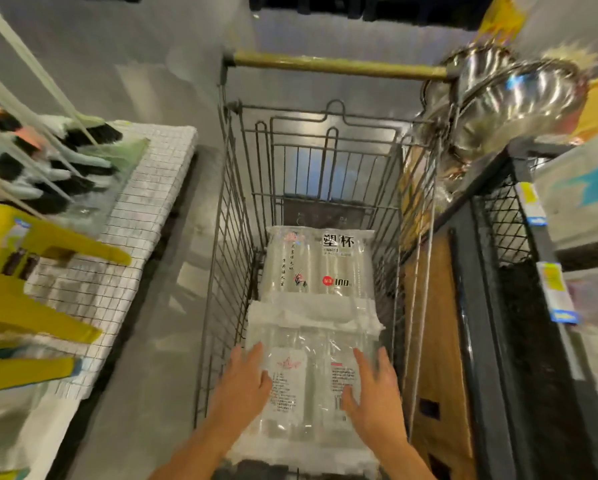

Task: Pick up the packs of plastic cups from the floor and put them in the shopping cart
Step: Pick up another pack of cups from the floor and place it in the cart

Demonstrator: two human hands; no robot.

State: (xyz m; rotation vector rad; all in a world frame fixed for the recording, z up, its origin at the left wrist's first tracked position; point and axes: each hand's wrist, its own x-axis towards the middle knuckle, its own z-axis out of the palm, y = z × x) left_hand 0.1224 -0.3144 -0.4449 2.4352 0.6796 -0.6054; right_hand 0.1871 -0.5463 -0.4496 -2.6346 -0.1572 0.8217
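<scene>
Right hand [373, 393] touches pack [304, 386]; farther pack [320, 265] reads "塑杯".

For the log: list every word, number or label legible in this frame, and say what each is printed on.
"塑杯": on the far pack of cups in the shopping cart.
"100": same pack, beside a red dot.
Vertical Chinese lines on that pack's left half: too small to read.
Red emblem and fine print on the near pack of cups: blurred.
Price tags on the shelf: blurred.

Wire shopping cart [233, 220] holds far pack [320, 265] and near pack [308, 386] of plastic cups, touching.
</scene>
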